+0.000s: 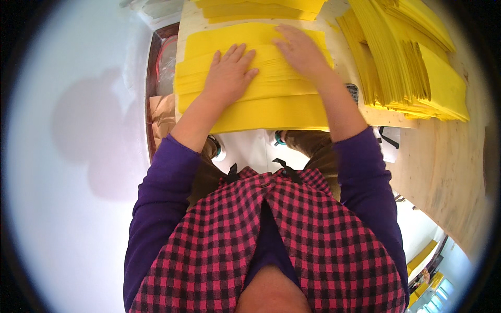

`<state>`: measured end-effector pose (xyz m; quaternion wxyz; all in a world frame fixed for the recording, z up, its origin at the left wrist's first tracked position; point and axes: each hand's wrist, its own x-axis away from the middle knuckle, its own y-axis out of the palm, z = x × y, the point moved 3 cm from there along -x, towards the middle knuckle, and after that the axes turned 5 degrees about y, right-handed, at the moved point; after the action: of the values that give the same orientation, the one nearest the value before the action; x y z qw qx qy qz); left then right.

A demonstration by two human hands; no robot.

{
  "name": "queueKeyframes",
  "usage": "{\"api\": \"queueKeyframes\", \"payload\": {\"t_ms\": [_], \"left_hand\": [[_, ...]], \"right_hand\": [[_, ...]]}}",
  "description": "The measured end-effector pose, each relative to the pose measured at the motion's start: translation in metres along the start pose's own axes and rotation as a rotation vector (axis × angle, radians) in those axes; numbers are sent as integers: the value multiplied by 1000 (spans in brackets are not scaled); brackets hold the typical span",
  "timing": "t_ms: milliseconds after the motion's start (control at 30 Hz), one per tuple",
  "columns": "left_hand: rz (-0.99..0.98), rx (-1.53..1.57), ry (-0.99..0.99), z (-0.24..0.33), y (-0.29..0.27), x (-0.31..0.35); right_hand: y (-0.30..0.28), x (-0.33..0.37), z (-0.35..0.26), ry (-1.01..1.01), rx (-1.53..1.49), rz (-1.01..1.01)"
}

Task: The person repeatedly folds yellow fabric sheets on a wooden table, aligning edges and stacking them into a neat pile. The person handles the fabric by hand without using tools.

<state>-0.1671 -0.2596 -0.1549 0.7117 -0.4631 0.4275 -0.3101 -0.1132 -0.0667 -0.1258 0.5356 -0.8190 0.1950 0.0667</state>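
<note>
A stack of yellow paper sheets (261, 107), fanned so their edges step toward me, lies on a pale wooden table (443, 156). My left hand (229, 73) rests flat on the left half of the stack with its fingers spread. My right hand (300, 49) presses flat on the upper right part of the same stack, fingers pointing away and to the left. Neither hand grips a sheet. Both forearms come out of purple sleeves over a red and black checked top.
A tall fanned pile of yellow sheets (412, 68) lies to the right on the table. Another yellow pile (261, 9) sits beyond the hands. Left of the table stand a dark-rimmed bin with clear plastic (164, 62) and brown paper (162, 117). The floor is white.
</note>
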Motion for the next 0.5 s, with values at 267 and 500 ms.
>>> {"api": "queueKeyframes", "payload": {"t_ms": [267, 500], "left_hand": [[-17, -20, 12, -3, 4, 2], [-44, 40, -30, -3, 3, 4]], "right_hand": [[32, 46, -33, 108, 207, -239], [17, 59, -3, 127, 337, -225]]}}
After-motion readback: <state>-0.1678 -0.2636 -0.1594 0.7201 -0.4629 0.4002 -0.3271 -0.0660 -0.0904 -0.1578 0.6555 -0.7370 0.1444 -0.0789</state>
